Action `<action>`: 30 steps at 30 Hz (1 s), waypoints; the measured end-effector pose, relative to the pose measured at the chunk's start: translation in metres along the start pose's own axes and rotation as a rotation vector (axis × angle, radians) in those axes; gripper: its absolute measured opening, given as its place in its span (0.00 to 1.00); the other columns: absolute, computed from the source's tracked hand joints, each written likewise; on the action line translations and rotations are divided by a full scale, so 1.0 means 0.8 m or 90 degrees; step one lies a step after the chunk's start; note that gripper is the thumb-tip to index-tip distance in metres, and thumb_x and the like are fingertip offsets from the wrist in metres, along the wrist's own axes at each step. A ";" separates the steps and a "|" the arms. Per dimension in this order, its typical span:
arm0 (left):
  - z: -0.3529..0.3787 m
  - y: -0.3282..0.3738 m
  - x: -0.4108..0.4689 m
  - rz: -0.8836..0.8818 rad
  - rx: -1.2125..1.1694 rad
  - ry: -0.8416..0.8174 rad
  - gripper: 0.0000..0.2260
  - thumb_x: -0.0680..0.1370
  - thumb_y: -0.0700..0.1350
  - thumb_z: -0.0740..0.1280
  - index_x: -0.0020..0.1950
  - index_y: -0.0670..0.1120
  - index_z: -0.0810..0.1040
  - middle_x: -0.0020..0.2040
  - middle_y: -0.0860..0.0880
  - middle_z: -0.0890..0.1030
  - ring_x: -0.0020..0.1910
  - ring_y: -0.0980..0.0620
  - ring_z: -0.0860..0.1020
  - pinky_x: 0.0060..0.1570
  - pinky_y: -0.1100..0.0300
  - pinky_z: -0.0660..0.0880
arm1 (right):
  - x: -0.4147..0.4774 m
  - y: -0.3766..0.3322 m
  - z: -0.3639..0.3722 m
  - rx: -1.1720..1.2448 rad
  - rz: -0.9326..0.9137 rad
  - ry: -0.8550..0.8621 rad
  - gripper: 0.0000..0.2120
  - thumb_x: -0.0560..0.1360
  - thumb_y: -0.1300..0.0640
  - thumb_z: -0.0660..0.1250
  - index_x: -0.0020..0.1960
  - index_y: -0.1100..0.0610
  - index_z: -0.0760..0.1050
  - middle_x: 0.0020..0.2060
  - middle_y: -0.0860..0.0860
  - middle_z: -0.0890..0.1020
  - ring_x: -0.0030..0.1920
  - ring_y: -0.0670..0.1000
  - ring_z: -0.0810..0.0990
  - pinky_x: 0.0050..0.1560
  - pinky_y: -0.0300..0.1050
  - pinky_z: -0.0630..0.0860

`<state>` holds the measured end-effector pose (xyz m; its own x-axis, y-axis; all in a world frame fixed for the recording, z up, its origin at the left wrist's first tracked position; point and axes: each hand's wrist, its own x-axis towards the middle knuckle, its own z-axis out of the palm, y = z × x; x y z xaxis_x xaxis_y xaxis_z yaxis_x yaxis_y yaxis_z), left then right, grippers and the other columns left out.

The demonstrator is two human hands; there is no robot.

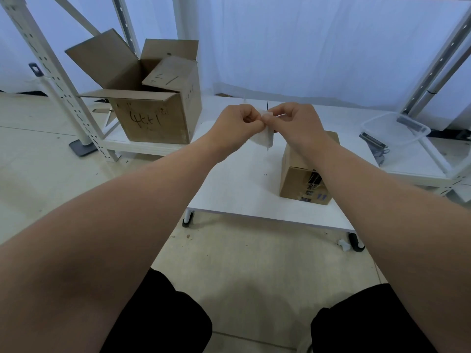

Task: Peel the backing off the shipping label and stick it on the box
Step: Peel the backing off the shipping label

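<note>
White table (242, 189) — box (297, 183) partly behind forearm (356, 182)

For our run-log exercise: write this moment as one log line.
step: peel backing | left hand: pinches shipping label | right hand: pinches its upper edge | box: on white table, label not yet stuck

The person wears plain, matte black cloth legwear (158, 317) over both thighs, while the left forearm (114, 212) and the right forearm (382, 200) are bare right down to the left hand (234, 123) and the right hand (293, 121).
</note>
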<state>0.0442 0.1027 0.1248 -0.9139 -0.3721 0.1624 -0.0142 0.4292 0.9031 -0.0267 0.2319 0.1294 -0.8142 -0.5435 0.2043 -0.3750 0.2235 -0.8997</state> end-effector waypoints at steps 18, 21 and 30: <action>-0.008 0.004 -0.004 -0.069 0.032 -0.038 0.05 0.77 0.45 0.67 0.41 0.47 0.79 0.37 0.51 0.76 0.36 0.56 0.69 0.31 0.71 0.66 | -0.003 0.005 -0.006 -0.043 0.001 -0.039 0.07 0.71 0.60 0.73 0.45 0.62 0.78 0.44 0.62 0.83 0.46 0.55 0.82 0.50 0.42 0.77; -0.008 0.003 -0.004 -0.075 0.060 -0.044 0.05 0.77 0.44 0.67 0.42 0.45 0.78 0.38 0.48 0.75 0.32 0.54 0.68 0.26 0.70 0.64 | -0.003 0.007 -0.007 -0.043 0.018 -0.058 0.10 0.72 0.58 0.73 0.49 0.64 0.80 0.46 0.60 0.84 0.50 0.54 0.83 0.55 0.41 0.77; -0.004 0.003 -0.005 -0.063 0.033 -0.027 0.07 0.75 0.49 0.70 0.41 0.46 0.79 0.42 0.44 0.77 0.42 0.50 0.71 0.42 0.58 0.67 | 0.000 0.003 -0.001 -0.084 0.002 -0.005 0.07 0.72 0.59 0.71 0.46 0.63 0.82 0.44 0.59 0.84 0.44 0.52 0.81 0.50 0.42 0.77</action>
<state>0.0490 0.1025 0.1272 -0.9235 -0.3796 0.0553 -0.1254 0.4349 0.8917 -0.0280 0.2334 0.1273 -0.8119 -0.5488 0.1988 -0.4282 0.3285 -0.8419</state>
